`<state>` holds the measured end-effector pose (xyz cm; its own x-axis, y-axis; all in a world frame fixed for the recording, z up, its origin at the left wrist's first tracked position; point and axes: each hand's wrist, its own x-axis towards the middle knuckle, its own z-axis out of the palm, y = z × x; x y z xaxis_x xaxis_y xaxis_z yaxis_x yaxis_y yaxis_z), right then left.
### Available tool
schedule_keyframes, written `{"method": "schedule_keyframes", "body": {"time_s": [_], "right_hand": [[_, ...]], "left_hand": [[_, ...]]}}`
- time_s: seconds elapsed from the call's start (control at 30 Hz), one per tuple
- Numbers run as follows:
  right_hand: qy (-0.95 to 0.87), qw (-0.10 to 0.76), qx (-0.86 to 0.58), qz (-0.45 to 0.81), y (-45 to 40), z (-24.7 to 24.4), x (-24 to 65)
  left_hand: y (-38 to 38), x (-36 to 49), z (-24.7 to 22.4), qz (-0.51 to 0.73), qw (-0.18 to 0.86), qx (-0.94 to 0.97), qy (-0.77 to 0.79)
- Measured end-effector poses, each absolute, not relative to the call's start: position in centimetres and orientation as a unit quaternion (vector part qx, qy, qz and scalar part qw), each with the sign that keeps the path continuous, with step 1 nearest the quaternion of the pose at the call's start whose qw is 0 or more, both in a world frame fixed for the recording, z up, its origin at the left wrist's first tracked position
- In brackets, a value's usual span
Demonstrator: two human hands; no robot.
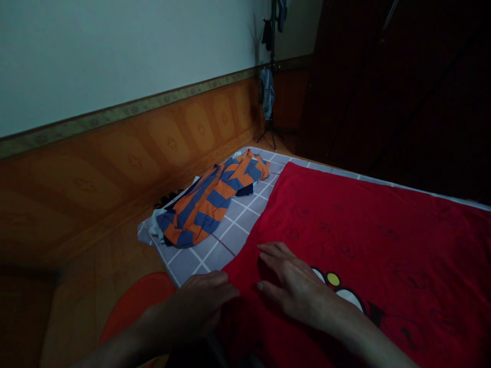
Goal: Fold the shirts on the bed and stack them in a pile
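A large red blanket (pixel 345 220) printed with a cartoon face lies spread over the right side of a bed. My left hand (pixel 199 304) is at the blanket's near left corner, its fingers curled and closed on the edge. The fingertips are partly hidden in shadow. My right hand (pixel 289 283) rests on the red cloth just to the right, fingers stretched out and slightly apart, with the thumb pointing left. White and yellow patches of the print show beyond its wrist.
An orange and blue patterned cloth (pixel 209 204) lies crumpled on the grey checked bed sheet (pixel 245 217). A red-orange round stool (pixel 140 296) stands beside the bed at lower left. Behind are a coat stand (pixel 272 51) with clothes and a dark wardrobe (pixel 399 92).
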<state>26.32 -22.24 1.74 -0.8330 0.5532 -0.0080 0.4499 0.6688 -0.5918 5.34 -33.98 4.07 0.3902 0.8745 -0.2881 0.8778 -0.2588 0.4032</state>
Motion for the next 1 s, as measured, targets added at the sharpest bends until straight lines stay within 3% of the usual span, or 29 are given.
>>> {"method": "schedule_keyframes", "body": {"time_s": [0.17, 0.37, 0.5, 0.8, 1.0], "right_hand": [[-0.923, 0.087, -0.291, 0.236, -22.5, 1.9, 25.8], [-0.915, 0.204, -0.292, 0.191, -23.1, 1.9, 25.7], [-0.944, 0.168, -0.209, 0.192, -24.1, 0.7, 25.4], [-0.951, 0.130, -0.226, 0.166, -24.0, -0.5, 25.2], [-0.956, 0.133, -0.220, 0.144, -24.6, -0.4, 25.0]], "left_hand": [[-33.3, 5.8, 4.1, -0.013, 0.286, 0.793, 0.537], [-31.8, 4.9, 4.1, 0.091, 0.300, 0.749, 0.583], [-31.2, 4.3, 2.6, 0.131, 0.254, 0.692, 0.663], [-32.2, 2.8, 2.0, -0.030, 0.268, 0.659, 0.702], [-26.7, 5.5, 3.4, 0.087, 0.143, 0.802, 0.574]]}}
